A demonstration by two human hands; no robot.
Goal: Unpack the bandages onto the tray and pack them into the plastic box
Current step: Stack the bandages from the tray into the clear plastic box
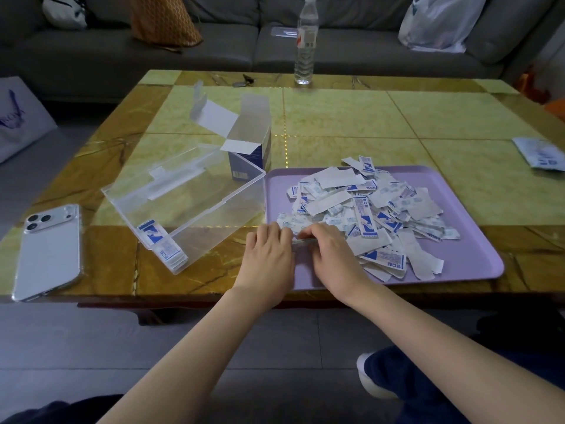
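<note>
— What are the hands doing?
— The left hand [269,250] and right hand [331,254] are both pinching a thin stack of bandages [301,238] between curled fingers, over the purple tray [458,264].
— And the rest?
— The bandage pile [360,203] is lying on the tray. The packed bandages [168,252] are standing in the near corner of the clear plastic box [214,209], just beside the tray.

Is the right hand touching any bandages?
Touching. Head view: the right hand pinches a stack of bandages over the tray, with the left hand holding its other end.
</note>
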